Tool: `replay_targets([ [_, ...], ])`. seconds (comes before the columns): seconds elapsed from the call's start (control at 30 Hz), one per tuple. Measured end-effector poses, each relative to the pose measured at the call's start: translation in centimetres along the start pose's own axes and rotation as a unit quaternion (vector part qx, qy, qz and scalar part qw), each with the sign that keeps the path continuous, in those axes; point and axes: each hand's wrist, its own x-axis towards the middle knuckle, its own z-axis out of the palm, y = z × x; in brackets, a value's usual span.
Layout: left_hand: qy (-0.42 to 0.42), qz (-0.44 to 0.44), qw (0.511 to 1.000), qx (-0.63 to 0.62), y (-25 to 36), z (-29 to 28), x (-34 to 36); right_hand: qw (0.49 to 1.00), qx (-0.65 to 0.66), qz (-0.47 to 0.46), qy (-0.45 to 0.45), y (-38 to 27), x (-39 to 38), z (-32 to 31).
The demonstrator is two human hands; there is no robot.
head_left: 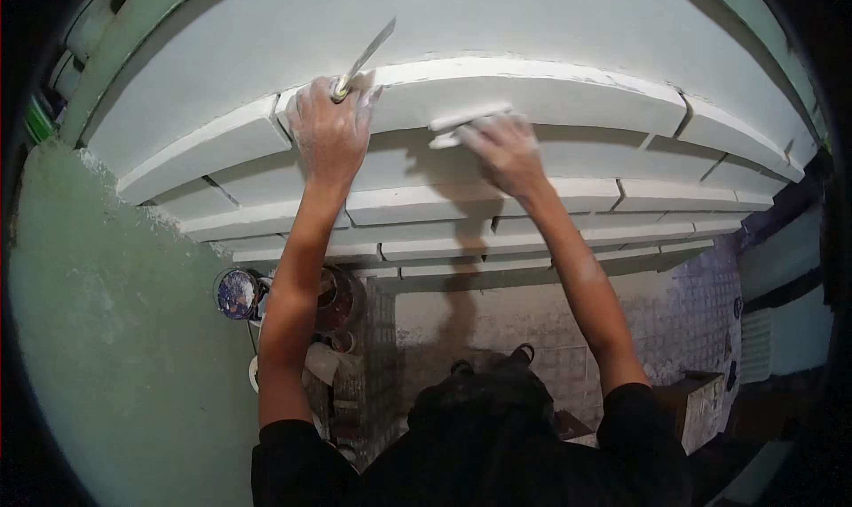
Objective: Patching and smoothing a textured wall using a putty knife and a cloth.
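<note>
My left hand (330, 138), dusted with white, is closed around the handle of a narrow-bladed knife (373, 45). The blade points up and to the right. That hand is at the upper edge of a long white block (550, 94) standing out from the wall. Lower and to the right, my right hand (508, 156) grips a white, bar-shaped tool (470, 114) against the front of the same block. Its exact kind is unclear, and the fingers cover part of it. Both arms reach forward, and a shadow falls below the right hand.
Further rows of white blocks (479, 201) run below, with dark gaps between them. A pale green wall (115, 312) bounds the left side. Below my left arm are a paint-stained container (238, 294) and a bucket (342, 307). A wooden box (701, 405) stands lower right.
</note>
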Motion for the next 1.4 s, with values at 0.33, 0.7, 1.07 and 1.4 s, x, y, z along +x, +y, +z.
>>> replay_targets([
  [0.33,0.067,0.033,0.997,0.016,-0.2,1.4,1.0,0.992,-0.034,-0.115,0.024,2.1,0.0,0.8],
  [0.7,-0.006,0.001,0.999,-0.033,0.7,-1.4,0.8,0.98,0.104,0.149,0.076,-0.7,1.4,0.5],
  [1.07,0.029,-0.171,0.974,-0.149,-2.1,-0.5,-17.6,0.944,-0.025,0.306,-0.123,5.4,-14.3,-6.7],
  [1.4,-0.034,-0.265,0.953,-0.141,-5.8,5.3,-26.7,0.93,-0.023,0.268,-0.253,-0.6,-16.7,-0.5],
])
